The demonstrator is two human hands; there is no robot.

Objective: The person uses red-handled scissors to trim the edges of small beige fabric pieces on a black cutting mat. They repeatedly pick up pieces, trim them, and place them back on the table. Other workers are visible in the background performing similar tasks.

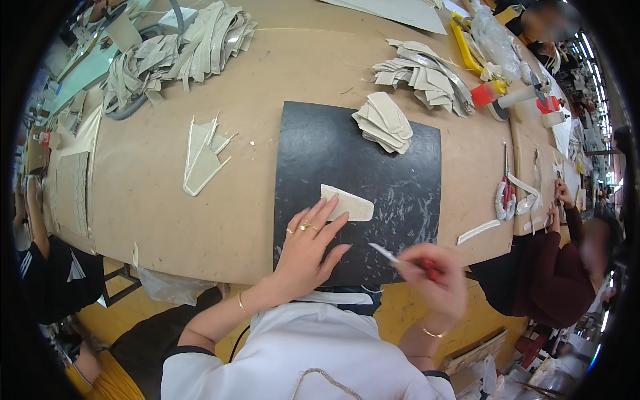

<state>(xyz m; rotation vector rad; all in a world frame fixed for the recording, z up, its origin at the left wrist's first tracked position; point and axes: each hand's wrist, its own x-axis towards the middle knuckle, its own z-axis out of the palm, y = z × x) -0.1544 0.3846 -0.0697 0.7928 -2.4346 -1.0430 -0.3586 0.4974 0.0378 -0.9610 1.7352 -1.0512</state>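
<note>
My left hand (303, 250) lies with fingers spread, its fingertips resting on a small cream tapered piece (357, 207). That piece sits flat on a black cutting mat (310, 147). Closed around a red-handled tool with a pointed metal blade (385, 253) is my right hand (440, 283). The blade points up and left, apart from the cream piece. My fingers partly cover the tool's handle, and I cannot tell whether it is a knife or scissors. A stack of similar cream pieces (383, 123) rests on the mat's upper right edge.
Bundles of cream strips (210, 43) pile up at the far left, another bundle (427, 77) at the far right. Left of the mat lie trimmed cream pieces (200, 157). Red-handled scissors (505, 193) and a pale strip (478, 231) lie rightward. Co-workers sit at both sides.
</note>
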